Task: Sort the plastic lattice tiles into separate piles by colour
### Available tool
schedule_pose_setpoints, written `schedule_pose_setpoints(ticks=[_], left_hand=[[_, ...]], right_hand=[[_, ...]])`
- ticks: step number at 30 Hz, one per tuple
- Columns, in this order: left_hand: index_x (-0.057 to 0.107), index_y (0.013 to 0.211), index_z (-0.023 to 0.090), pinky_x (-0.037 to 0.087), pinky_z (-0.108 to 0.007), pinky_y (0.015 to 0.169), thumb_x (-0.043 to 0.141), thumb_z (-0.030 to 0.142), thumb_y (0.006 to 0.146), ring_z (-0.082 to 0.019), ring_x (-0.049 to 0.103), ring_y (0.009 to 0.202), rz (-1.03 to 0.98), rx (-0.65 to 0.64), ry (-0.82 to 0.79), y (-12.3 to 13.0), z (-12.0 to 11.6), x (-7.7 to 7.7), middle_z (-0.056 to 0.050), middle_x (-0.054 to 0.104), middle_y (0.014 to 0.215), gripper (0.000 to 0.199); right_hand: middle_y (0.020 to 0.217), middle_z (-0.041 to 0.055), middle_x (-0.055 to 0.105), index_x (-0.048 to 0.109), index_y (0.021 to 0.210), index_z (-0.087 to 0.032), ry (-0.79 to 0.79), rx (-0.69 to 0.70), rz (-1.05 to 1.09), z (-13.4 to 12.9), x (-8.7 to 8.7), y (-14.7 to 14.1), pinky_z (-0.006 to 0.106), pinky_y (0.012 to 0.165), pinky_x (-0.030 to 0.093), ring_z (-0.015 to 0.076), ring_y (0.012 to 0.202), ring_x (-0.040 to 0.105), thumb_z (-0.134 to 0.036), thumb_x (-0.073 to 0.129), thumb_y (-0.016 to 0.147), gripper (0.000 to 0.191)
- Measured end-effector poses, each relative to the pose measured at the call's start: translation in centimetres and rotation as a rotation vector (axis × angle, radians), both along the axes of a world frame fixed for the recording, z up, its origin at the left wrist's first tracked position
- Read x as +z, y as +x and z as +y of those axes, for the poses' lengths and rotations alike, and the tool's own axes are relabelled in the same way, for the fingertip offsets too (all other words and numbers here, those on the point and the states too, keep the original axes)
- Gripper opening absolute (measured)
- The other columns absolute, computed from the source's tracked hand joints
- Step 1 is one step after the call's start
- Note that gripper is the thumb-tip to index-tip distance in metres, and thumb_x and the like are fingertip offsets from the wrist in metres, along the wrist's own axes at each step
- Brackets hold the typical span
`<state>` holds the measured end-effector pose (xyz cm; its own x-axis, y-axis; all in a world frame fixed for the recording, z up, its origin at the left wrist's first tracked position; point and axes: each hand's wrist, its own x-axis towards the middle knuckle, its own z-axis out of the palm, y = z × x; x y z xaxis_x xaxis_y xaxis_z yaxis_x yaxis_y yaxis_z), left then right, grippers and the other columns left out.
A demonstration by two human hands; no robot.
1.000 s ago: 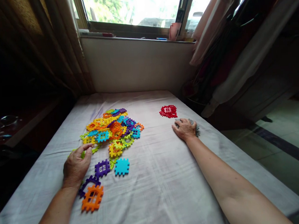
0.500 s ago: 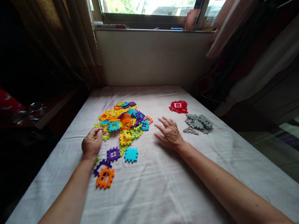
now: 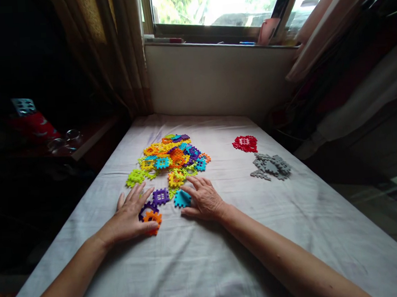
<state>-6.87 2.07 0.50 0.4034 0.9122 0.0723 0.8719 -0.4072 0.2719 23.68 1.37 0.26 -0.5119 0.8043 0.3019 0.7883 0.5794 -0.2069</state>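
Note:
My left hand (image 3: 131, 215) is spread with its thumb over an orange interlocking tile (image 3: 152, 217), partly hiding a purple tile (image 3: 149, 209) with a round opening. Fingers apart, my right hand (image 3: 204, 198) lies beside a light blue tile (image 3: 181, 199), its fingers around the tile's right side. Between the hands sits a purple window tile (image 3: 160, 196). Just beyond them spreads a mixed pile of plastic tiles (image 3: 177, 158) in yellow, orange, blue, purple and green. A lime green tile (image 3: 135, 177) lies at the pile's near left, beyond my left fingertips.
Red tiles (image 3: 245, 143) form a small pile at the far right, with a grey tile pile (image 3: 272, 166) nearer. All lie on a pale cloth-covered surface (image 3: 205, 264). A wall (image 3: 208, 80) and window stand behind; eyeglasses (image 3: 65, 141) rest on a dark side table.
My left hand has come nearer and opened out over the orange tile. My right hand has moved left to the light blue tile. A lime green tile now shows at the pile's left.

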Motion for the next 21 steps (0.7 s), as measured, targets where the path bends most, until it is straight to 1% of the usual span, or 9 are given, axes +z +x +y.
schedule_pose_setpoints(ticks=[2, 5, 9, 11, 12, 14, 17, 19, 21], left_hand=[[0.043, 0.149, 0.031, 0.019, -0.062, 0.117, 0.066, 0.064, 0.072, -0.038, 0.026, 0.149, 0.057, 0.018, 0.064, 0.9, -0.4, -0.5, -0.012, 0.033, 0.161, 0.087], [0.053, 0.140, 0.027, 0.021, -0.060, 0.116, 0.058, 0.056, 0.083, -0.034, 0.038, 0.143, 0.015, 0.126, 0.154, 2.9, 0.8, -0.7, -0.013, 0.046, 0.153, 0.064], [0.066, 0.121, 0.027, 0.025, -0.059, 0.115, 0.056, 0.048, 0.086, -0.031, 0.052, 0.131, -0.134, 0.266, 0.229, 5.1, 3.5, -0.3, -0.012, 0.062, 0.138, 0.043], [0.070, 0.111, 0.026, 0.031, -0.054, 0.112, 0.054, 0.047, 0.086, -0.030, 0.059, 0.122, -0.257, 0.310, 0.268, 5.4, 4.7, -0.1, -0.010, 0.069, 0.126, 0.035], [0.071, 0.106, 0.026, 0.036, -0.051, 0.109, 0.053, 0.047, 0.086, -0.029, 0.062, 0.117, -0.334, 0.328, 0.282, 5.3, 5.3, -0.1, -0.009, 0.071, 0.120, 0.034], [0.071, 0.099, 0.023, 0.045, -0.044, 0.101, 0.051, 0.047, 0.087, -0.027, 0.066, 0.107, -0.506, 0.385, 0.303, 4.6, 6.6, 0.1, -0.009, 0.074, 0.110, 0.034], [0.070, 0.094, 0.022, 0.050, -0.038, 0.093, 0.054, 0.047, 0.084, -0.024, 0.067, 0.098, -0.778, 0.542, 0.352, 2.9, 8.8, 0.4, -0.009, 0.074, 0.100, 0.032], [0.068, 0.089, 0.022, 0.052, -0.034, 0.090, 0.058, 0.043, 0.081, -0.021, 0.067, 0.094, -1.043, 0.667, 0.349, 1.6, 10.1, 0.6, -0.007, 0.073, 0.095, 0.025], [0.064, 0.084, 0.023, 0.054, -0.030, 0.083, 0.058, 0.039, 0.081, -0.017, 0.067, 0.088, -1.401, 0.759, 0.241, 0.2, 11.0, 0.9, -0.004, 0.071, 0.091, 0.017]], right_hand=[[0.145, 0.0174, 0.051, 0.058, 0.137, -0.024, -0.015, -0.041, -0.007, 0.8, 0.2, -0.9, 0.050, 0.107, 0.033, 0.0343, 0.131, 0.045, -0.063, 0.069, 0.080, 0.070], [0.135, 0.0133, 0.059, 0.061, 0.133, -0.026, -0.015, -0.093, 0.006, 2.3, 0.6, -2.1, 0.046, 0.103, 0.036, 0.0304, 0.123, 0.052, -0.055, 0.070, 0.083, 0.059], [0.128, 0.0112, 0.065, 0.064, 0.129, -0.024, -0.001, -0.099, 0.072, 3.5, 0.6, -2.8, 0.041, 0.097, 0.041, 0.0278, 0.114, 0.057, -0.053, 0.072, 0.083, 0.055], [0.126, 0.0103, 0.067, 0.065, 0.127, -0.023, 0.026, -0.087, 0.152, 4.1, 0.4, -2.4, 0.039, 0.097, 0.042, 0.0263, 0.113, 0.058, -0.051, 0.070, 0.084, 0.051], [0.124, 0.0098, 0.068, 0.066, 0.125, -0.023, 0.046, -0.101, 0.203, 4.4, 0.3, -2.0, 0.038, 0.097, 0.043, 0.0250, 0.113, 0.059, -0.048, 0.068, 0.087, 0.045], [0.116, 0.0090, 0.070, 0.070, 0.117, -0.022, 0.082, -0.184, 0.293, 5.1, 0.1, -0.8, 0.035, 0.095, 0.044, 0.0223, 0.108, 0.061, -0.040, 0.061, 0.093, 0.031], [0.100, 0.0069, 0.072, 0.075, 0.097, -0.024, 0.095, -0.336, 0.329, 5.8, -0.1, 1.1, 0.033, 0.088, 0.046, 0.0206, 0.094, 0.064, -0.032, 0.057, 0.094, 0.020], [0.093, 0.0054, 0.072, 0.076, 0.092, -0.025, 0.082, -0.354, 0.304, 5.9, -0.4, 1.7, 0.033, 0.085, 0.047, 0.0204, 0.089, 0.063, -0.031, 0.061, 0.091, 0.016], [0.095, 0.0055, 0.071, 0.076, 0.097, -0.025, 0.076, -0.328, 0.275, 5.7, -0.6, 1.7, 0.034, 0.085, 0.046, 0.0211, 0.090, 0.063, -0.032, 0.066, 0.087, 0.015]])
